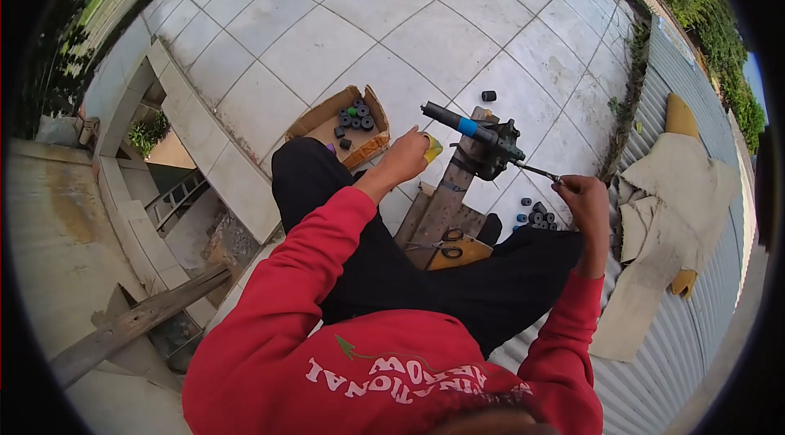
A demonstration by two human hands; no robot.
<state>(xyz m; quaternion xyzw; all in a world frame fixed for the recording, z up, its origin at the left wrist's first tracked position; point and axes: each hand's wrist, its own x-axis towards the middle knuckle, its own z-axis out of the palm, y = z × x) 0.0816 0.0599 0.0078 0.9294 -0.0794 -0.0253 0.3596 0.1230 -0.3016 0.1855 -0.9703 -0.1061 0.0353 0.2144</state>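
A black hand-cranked device (499, 150) is mounted on a wooden plank (441, 210) in front of me. From it a black tube (446, 118) with a blue band juts out to the far left. My right hand (584, 196) is closed around the end of its thin metal crank (536, 170). To the left of the device, my left hand (402, 159) has its fingers curled on a small yellow-green piece (433, 149), whose kind I cannot make out. Scissors (448, 245) with dark handles lie at the near end of the plank.
An open cardboard box (319, 118) with several small black cylinders stands left of my left hand. More cylinders (540, 216) lie on the tiles by my right knee, and a single one (489, 96) beyond the plank. Beige cloth (666, 198) covers corrugated metal sheeting (703, 271) at right.
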